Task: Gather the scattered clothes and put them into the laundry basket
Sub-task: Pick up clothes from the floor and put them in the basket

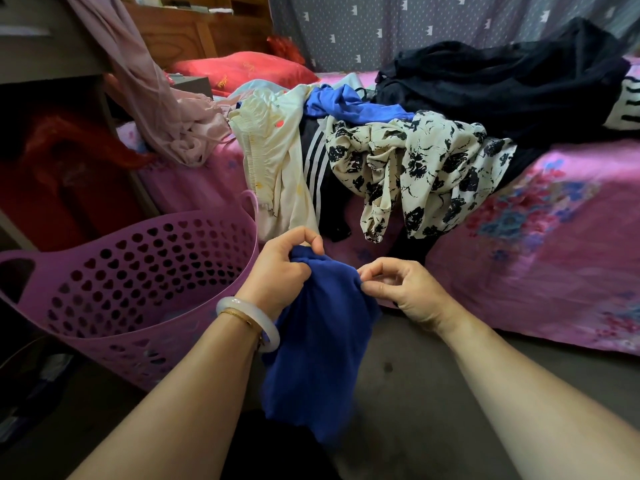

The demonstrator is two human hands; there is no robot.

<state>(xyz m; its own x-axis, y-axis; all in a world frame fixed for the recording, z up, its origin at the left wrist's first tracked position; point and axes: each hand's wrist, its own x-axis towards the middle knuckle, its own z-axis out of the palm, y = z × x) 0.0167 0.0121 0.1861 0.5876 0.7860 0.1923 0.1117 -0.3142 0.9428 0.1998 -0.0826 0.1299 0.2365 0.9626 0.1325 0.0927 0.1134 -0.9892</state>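
With the perforated purple plastic laundry basket at my left, my left hand grips and my right hand pinches the dark blue knit garment, which I judge goes leftward into it next.

Red pillow on pink bedsheet

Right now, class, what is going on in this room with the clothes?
A person is holding up a dark blue cloth garment in both hands: the left hand grips its top, the right hand pinches its edge. It hangs beside the purple perforated plastic laundry basket, not yet inside. A cream dress with black flowers and other clothes lie piled on the pink floral bed.
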